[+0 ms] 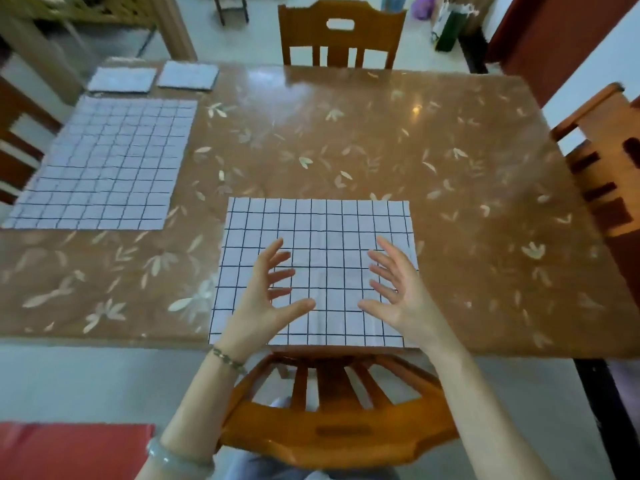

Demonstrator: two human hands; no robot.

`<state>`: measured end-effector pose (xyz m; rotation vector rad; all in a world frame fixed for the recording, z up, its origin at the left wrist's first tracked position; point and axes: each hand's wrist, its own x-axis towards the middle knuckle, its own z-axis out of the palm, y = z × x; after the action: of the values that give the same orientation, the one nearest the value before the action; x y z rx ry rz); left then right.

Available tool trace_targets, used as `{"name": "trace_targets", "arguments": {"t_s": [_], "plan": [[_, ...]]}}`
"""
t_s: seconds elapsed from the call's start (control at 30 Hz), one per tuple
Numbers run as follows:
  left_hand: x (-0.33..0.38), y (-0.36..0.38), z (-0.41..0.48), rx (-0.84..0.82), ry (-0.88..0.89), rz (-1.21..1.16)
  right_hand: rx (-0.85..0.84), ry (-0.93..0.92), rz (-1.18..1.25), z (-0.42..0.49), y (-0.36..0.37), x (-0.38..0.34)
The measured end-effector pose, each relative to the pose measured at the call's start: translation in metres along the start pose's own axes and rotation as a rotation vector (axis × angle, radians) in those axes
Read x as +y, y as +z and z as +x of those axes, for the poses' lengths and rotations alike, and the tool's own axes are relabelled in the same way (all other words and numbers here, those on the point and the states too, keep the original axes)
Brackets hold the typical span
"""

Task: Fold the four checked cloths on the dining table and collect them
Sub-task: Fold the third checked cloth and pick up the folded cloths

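Left hand [266,292] and right hand [393,289] spread, grasping nothing, over cloth [318,220] at lower centre. I judge it centred between them, wider side-to-side; neither hand nearer.

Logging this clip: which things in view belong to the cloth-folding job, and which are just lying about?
Job: near cloth, left cloth, left folded cloth, right folded cloth, left hand, right hand, dining table.
Lying about: far chair, near chair, right chair, red object, bags.
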<state>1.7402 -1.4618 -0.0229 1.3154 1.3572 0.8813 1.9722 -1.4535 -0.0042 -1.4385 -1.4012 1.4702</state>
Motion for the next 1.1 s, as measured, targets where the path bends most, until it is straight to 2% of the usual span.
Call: {"name": "trace_targets", "arguments": {"t_s": [0.43, 0.53, 0.7, 0.77, 0.93, 1.1], "plan": [[-0.057, -0.023, 0.056, 0.15, -0.222, 0.102, -0.178, 0.028, -0.209, 0.103, -0.003, 0.033], [-0.084, -0.035, 0.073, 0.219, -0.333, 0.165, -0.228, 0.029, -0.414, 0.131, 0.006, 0.054], [-0.124, -0.049, 0.097, 0.38, -0.588, 0.53, -0.361, 0.026, -0.987, 0.163, 0.026, 0.103], [-0.131, -0.047, 0.102, 0.419, -0.645, 0.621, -0.409, 0.015, -1.139, 0.167, 0.03, 0.119], [-0.134, -0.038, 0.115, 0.518, -0.714, 0.768, -0.455, 0.013, -1.241, 0.167, 0.034, 0.138], [-0.127, -0.039, 0.126, 0.534, -0.777, 0.709, -0.481, 0.015, -1.258, 0.167, 0.033, 0.14]]}}
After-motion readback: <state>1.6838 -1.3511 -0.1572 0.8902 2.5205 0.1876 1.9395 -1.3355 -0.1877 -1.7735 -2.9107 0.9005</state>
